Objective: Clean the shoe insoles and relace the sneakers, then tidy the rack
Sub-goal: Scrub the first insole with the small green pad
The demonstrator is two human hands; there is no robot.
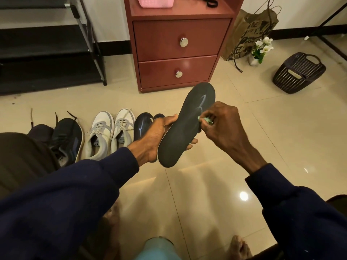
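Observation:
My left hand (155,136) grips a dark insole (185,126) from underneath, with its toe end pointing up toward the cabinet. A pale streak marks the insole's upper half. My right hand (224,124) pinches a small pale green cloth (205,120) against the insole's right edge. On the floor to the left stand a pair of white and grey sneakers (107,134) with loose laces and a pair of dark sneakers (65,139). A second dark insole (141,125) lies beside the white pair, partly hidden by my left hand.
A red-brown two-drawer cabinet (178,45) stands straight ahead, a pink basket (155,1) on top. The black shoe rack (47,44) is at the far left. A dark plastic basket (298,72), a paper bag (251,34) and a flower pot (260,50) sit at the right.

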